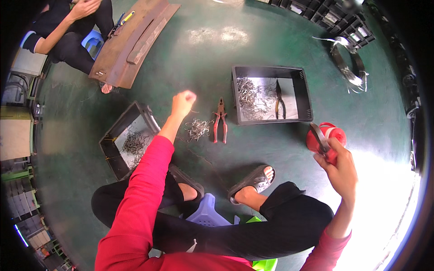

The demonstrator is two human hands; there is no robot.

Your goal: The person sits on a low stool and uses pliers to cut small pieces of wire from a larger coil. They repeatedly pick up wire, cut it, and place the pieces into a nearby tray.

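My left hand (183,104) is closed and a little blurred above the floor. A thin bit of wire shows just below it, but what the fingers hold cannot be made out. On the right, my right hand (339,169) grips a red jug (335,133) with a dark curved handle. Between my hands lie a pile of small bent metal wire pieces (198,129) and pliers with red handles (220,122). Past them stands a black crate (273,122) with more wire pieces (247,92) and dark-handled pliers (280,100) inside.
A tilted black crate (118,161) with wire pieces sits by my left forearm. Wire coils (348,65) and stacked black crates (332,20) are at the far right. Another person (63,38) sits far left beside a brown metal piece (135,45). My sandalled feet (253,185) are near.
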